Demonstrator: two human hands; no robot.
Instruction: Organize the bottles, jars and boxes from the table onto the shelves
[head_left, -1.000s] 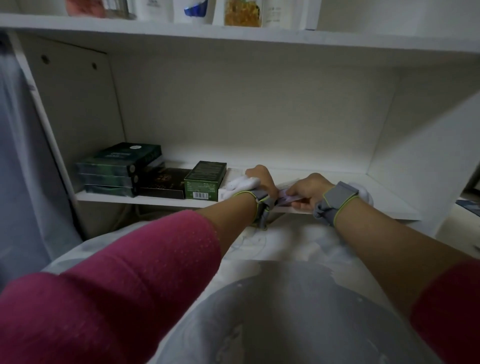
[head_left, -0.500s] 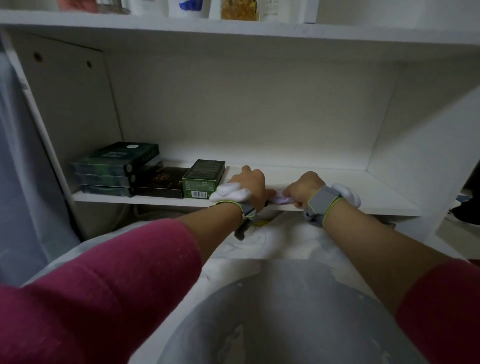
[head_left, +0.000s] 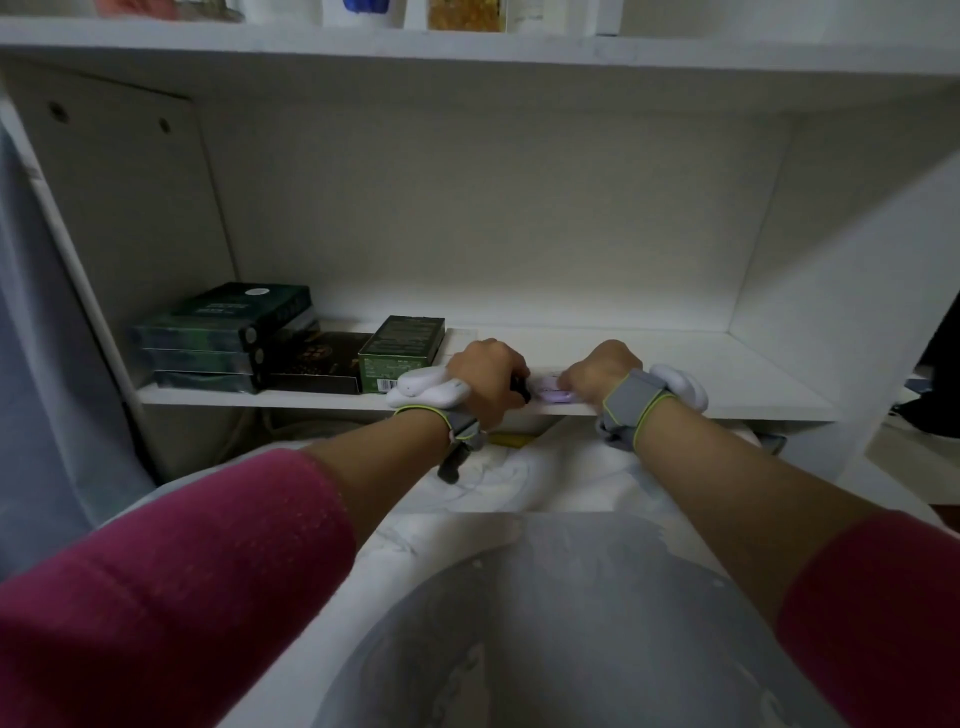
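We hold one small lilac box (head_left: 555, 393) at the front edge of the shelf (head_left: 737, 374), left hand (head_left: 485, 379) and right hand (head_left: 597, 370) with fingers curled onto its ends. Toward the left end sit three stacked dark boxes (head_left: 223, 338), one black box (head_left: 317, 364) and one green box (head_left: 405, 345); bare board runs to the right corner.

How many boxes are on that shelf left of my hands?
5: three dark green boxes stacked far left, a black box beside them, a green box nearest the left hand. Others may hide behind.
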